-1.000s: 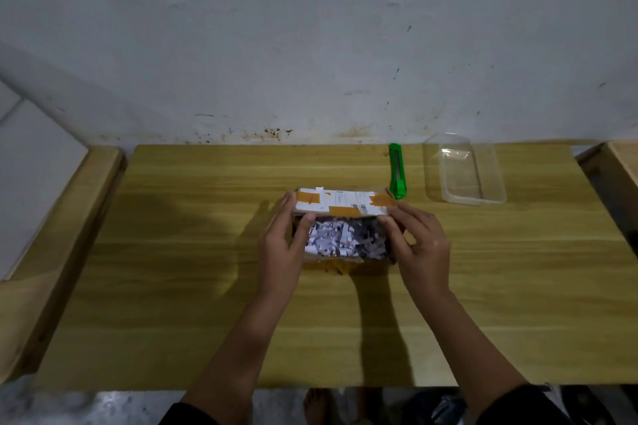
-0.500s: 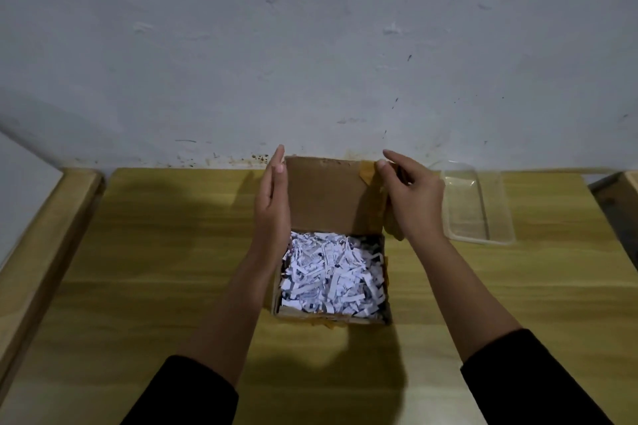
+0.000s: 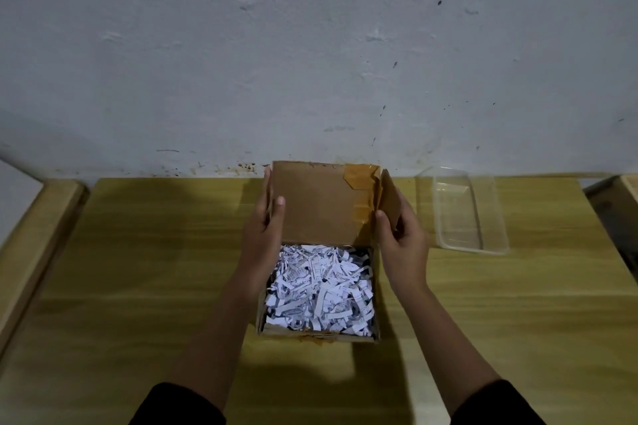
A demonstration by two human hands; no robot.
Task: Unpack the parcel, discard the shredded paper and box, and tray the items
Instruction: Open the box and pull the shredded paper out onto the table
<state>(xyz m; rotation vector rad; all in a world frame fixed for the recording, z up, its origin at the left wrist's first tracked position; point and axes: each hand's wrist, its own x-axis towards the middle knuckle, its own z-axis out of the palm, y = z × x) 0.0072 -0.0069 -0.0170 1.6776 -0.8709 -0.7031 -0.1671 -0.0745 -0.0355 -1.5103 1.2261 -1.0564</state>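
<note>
Holding open the cardboard box (image 3: 316, 334) at frame centre on the table (image 3: 155, 269), left grip (image 3: 264, 235) pinches the stiff lid (image 3: 310, 203) edge, right grip (image 3: 404, 241) pinches the side flap (image 3: 390, 195); shredded paper (image 3: 321, 290) inside looks light and loose, best scooped in handfuls.

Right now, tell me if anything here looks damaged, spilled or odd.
Only the box: torn orange tape clings crumpled to the raised lid's right corner, and a scrap pokes out under the front edge. The shredded paper lies inside; nothing spilled.
</note>
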